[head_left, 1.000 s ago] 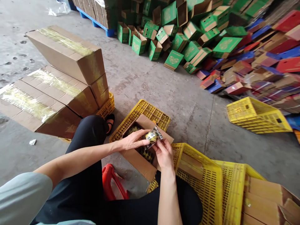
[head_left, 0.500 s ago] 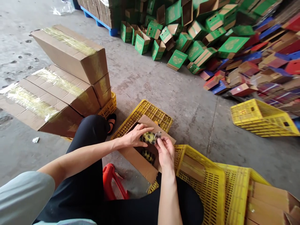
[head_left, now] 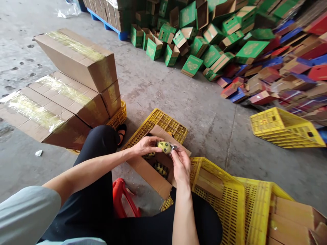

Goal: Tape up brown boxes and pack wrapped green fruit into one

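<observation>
Between my hands is a yellow-green, dark-spotted packet in shiny clear plastic; what is inside I cannot make out. My left hand grips its left end between thumb and fingers. At the other end, my right hand pinches the gathered plastic. Both hands are above an open cardboard box, its flaps folded outward. Similar spotted packets lie inside, partly hidden by my left hand and the box wall. The box rests on an upturned yellow plastic crate.
Taped cartons are stacked at left on a yellow crate. At right, yellow crates hold flattened cardboard. A red stool is by my legs. Green boxes and red-blue boxes pile up behind, near another yellow crate.
The packet has been turned in my hands and now lies nearly level, its spotted side up. My left fingers have shifted along it. The view has swung slightly.
</observation>
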### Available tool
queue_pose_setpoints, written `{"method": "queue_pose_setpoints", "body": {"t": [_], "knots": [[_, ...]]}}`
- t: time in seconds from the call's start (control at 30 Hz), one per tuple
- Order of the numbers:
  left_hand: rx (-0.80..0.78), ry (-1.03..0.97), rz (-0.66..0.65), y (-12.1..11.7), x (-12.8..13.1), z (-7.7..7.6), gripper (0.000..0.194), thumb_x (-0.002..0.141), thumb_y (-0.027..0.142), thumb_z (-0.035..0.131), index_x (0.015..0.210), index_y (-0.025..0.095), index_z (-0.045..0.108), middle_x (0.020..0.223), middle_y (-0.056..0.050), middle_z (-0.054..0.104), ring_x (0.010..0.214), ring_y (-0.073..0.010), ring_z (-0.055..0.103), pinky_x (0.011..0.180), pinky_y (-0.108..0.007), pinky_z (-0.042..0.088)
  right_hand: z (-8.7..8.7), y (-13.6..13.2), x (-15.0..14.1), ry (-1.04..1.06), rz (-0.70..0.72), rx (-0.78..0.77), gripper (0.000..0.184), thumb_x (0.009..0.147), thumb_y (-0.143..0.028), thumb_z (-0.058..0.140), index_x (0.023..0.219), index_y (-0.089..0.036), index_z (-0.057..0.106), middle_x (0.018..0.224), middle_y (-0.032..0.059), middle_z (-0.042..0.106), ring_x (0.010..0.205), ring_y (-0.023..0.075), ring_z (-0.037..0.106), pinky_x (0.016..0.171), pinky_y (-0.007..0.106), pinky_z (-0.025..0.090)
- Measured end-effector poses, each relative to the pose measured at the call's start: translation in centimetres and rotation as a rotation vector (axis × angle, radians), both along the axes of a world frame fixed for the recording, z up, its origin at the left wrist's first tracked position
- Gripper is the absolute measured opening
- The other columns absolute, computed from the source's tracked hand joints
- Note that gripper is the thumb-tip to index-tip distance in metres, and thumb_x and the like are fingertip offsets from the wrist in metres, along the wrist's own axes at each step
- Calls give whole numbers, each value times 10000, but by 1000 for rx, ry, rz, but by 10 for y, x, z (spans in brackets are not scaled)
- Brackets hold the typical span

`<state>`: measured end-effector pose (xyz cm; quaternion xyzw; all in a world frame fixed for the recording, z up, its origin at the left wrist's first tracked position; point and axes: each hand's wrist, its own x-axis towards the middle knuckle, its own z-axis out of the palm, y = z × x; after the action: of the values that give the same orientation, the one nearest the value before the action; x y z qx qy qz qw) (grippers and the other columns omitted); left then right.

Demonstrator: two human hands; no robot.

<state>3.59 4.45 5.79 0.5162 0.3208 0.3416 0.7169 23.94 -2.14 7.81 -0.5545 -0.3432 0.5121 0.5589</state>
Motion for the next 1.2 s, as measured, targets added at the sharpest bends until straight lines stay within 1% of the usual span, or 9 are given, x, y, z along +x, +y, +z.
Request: {"method": "queue_pose_setpoints", "body": {"t": [0.17,0.33,0.4,0.53,0.63,0.73,0.83,1.0,1.2], "knots": [[131,27,24,0,-2,1,666,802,481,871,1363,183,670,1351,-141,677,1254,-304,638,1101,-457,491,0,-1,-1,4,-52,-41,331,725,-409,883,947,-225,721,1061,39,773,1043,226,712,977,411,565],[171,66,114,1,-1,5,932,719,508,919,1529,265,527,1605,-149,454,1424,-349,494,1119,-473,490,0,-2,0,-18,-139,12,295,710,-404,872,859,-225,690,1077,42,754,1058,241,707,950,434,582],[142,100,128,2,-2,9,895,798,607,827,1544,227,509,1533,-174,532,1339,-341,573,1040,-444,544,-2,-3,1,-68,-135,75,241,739,-375,850,842,-227,690,1080,39,745,1078,238,697,996,446,555],[-56,121,67,3,-4,18,875,924,730,602,1564,150,466,1233,-178,710,859,-237,740,760,-378,608,-5,-6,1,-153,-71,213,143,778,-302,815,803,-232,693,1031,30,729,1123,252,688,1082,479,493],[-167,20,-10,2,-4,18,881,851,665,751,1520,143,512,1201,-160,719,853,-214,734,742,-334,599,-1,-7,-2,-208,-15,258,111,805,-281,784,784,-234,687,1078,45,725,1222,284,661,1115,501,468],[-147,-33,18,3,-5,16,761,800,577,843,1385,142,626,1194,-138,719,914,-196,709,752,-281,568,6,-7,-4,-301,3,268,44,822,-261,747,835,-234,714,1346,70,670,1362,298,572,1152,493,440],[-82,-53,65,5,-6,13,770,785,526,871,1407,163,601,1178,-118,718,876,-172,689,759,-280,549,11,-4,-5,-222,-34,205,254,845,-272,676,1092,-269,739,1509,61,587,1425,288,519,1144,490,454],[50,-42,92,7,-7,10,770,749,428,914,1422,210,607,1323,-114,661,976,-180,668,884,-317,528,5,-1,-2,-54,-68,39,509,902,-410,680,1396,-307,617,1484,67,622,1366,266,578,1044,437,536],[131,-25,49,4,-5,9,838,718,337,945,1464,216,585,1430,-139,600,1048,-201,655,962,-347,511,-10,-2,5,-132,-70,-33,409,806,-464,818,1113,-206,739,1105,79,781,969,244,733,927,410,575]]}}
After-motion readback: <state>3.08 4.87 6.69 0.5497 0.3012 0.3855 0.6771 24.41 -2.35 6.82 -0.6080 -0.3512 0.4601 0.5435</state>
